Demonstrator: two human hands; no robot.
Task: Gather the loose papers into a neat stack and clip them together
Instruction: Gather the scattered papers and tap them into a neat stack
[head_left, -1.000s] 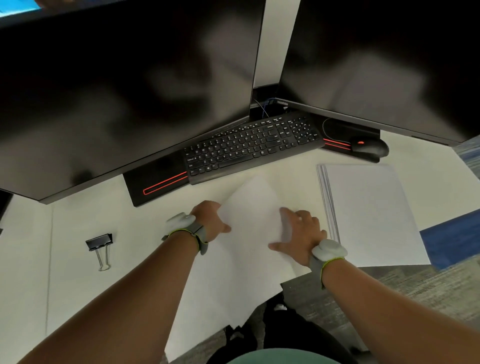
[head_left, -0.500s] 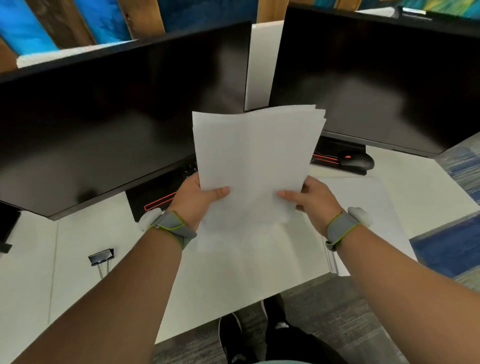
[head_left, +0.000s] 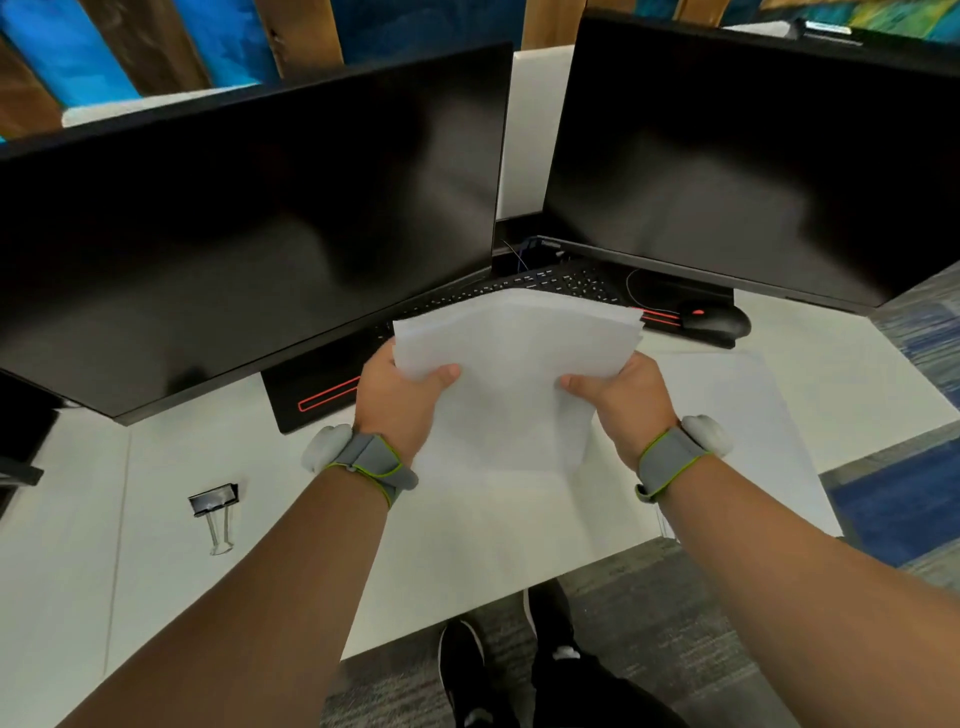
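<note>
Papers: white sheaf held above the desk in front of the keyboard, top edges fanned slightly at the right corner; lower than half a second ago, when raised upright before the monitors, and off the desk where lying flat a second ago.
Binder clip: black, silver handles pointing toward the near desk edge; lying on the desk well left of the papers, untouched, same spot as earlier.
Left monitor: dark screen, behind and left of the papers.
Left hand: gripping the left edge of the papers, thumb laid across the front, fingers curled behind and hidden; grey wristband with green trim just below.
Keyboard: black, directly behind the papers, partly covered by their top edge; more of it visible than half a second ago.
Right hand: gripping the right edge of the papers, thumb pressed on the front, fingers hidden behind; matching wristband.
Second stack: white sheets flat on the desk, right of the held papers, partly under the right wrist.
Mouse: black with a red light, behind and right of the papers.
Right monitor: dark screen, behind and right of the papers.
Desk: white, beneath the papers.
</note>
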